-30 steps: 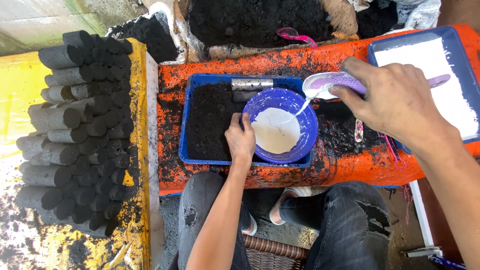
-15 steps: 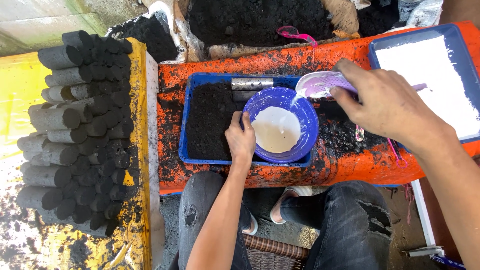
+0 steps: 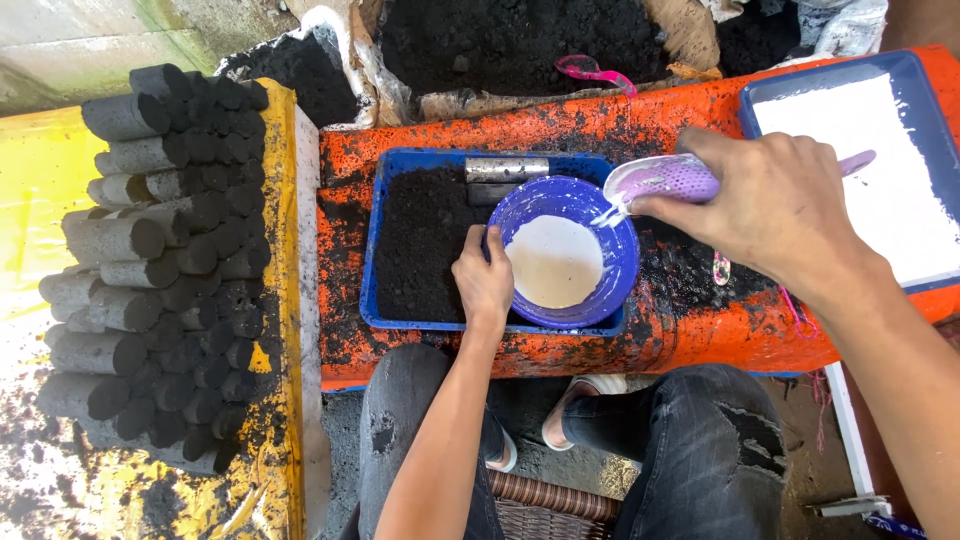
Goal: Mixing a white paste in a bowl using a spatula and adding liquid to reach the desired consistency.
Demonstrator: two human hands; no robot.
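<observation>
Two hands | left [image 3: 484, 283] grips blue bowl [image 3: 600, 290] rim | right [image 3: 775, 205] tips purple scoop [image 3: 655, 182], white liquid pouring

A round blue bowl [image 3: 570, 255] sits upright at the right end of a blue tray, touching the dark soil beside it, and holds a smooth pool of off-white liquid that covers its bottom. A small purple scoop [image 3: 655, 182] is tilted over the bowl's upper right rim, its pale lip pointing down and a thin white stream running from it into the bowl. Its handle seems to stick out to the right, though most of the scoop is hidden.
</observation>
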